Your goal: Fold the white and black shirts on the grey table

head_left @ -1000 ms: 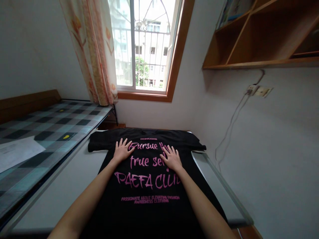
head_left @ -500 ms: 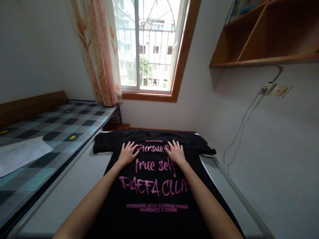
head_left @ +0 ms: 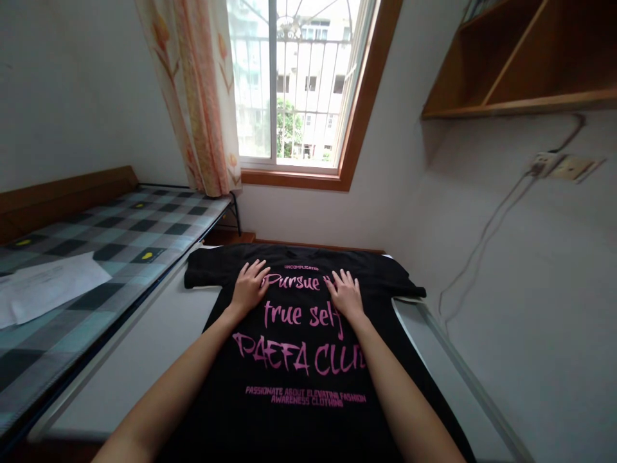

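A black T-shirt (head_left: 299, 431) with pink lettering lies spread out, print side up, its collar at the far end and its sleeves out to both sides. My left hand (head_left: 249, 287) rests open on the upper chest, just left of the top words of the print. On the other side, my right hand (head_left: 346, 295) lies open with fingers stretched, covering part of the lettering. Neither hand grips the cloth. My forearms hide parts of the shirt's sides, and its hem is out of view.
The shirt lies on a white table (head_left: 130, 360). To the left is a bed with a checked mattress (head_left: 164, 238), with white papers (head_left: 58, 286) on it. A curtain (head_left: 207, 116) hangs by the window. On the right wall are a wooden shelf (head_left: 496, 106) and a socket (head_left: 544, 164) with a dangling cord.
The view has tilted slightly down and shifted a little to the left. My left hand's fingers are closer together. Both hands stay on the shirt's chest, and the shirt looks unchanged.
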### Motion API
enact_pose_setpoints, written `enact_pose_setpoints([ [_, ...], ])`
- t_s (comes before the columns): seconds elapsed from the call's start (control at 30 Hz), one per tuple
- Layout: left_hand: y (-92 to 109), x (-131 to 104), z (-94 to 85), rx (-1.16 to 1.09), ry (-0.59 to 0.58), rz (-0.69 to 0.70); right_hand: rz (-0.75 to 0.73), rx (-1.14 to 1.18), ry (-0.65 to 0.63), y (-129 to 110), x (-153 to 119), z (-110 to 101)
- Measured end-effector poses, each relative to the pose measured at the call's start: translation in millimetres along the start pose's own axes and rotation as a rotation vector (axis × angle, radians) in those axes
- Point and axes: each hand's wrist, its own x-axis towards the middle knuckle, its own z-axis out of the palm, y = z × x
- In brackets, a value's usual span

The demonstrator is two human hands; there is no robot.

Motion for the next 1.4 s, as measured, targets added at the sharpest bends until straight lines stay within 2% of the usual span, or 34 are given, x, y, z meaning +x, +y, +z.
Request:
enact_pose_setpoints([
  [0.07,5,-2,0.9,0.004,-0.016,-0.008,0.018,0.003,0.018,3,-1,0],
  [0.2,9,-6,10.4,0.030,-0.243,-0.033,0.053,-0.013,-0.075,8,-2,0],
  [0.27,9,-7,13.3,0.043,-0.285,-0.032,0.053,-0.021,-0.094,8,-3,0],
  [0.77,5,-7,15.4,0.030,-0.288,-0.039,0.059,-0.051,-0.099,5,-3,0],
  [0.93,7,-6,17.1,0.059,-0.285,-0.083,0.062,-0.056,-0.088,3,-2,1],
  [1.23,1,5,25.6,0.068,-0.309,-0.090,0.078,-0.027,-0.079,2,10,2],
  [1.4,-6,18,33.2,0.060,-0.308,-0.085,0.089,-0.015,-0.075,3,21,4],
])
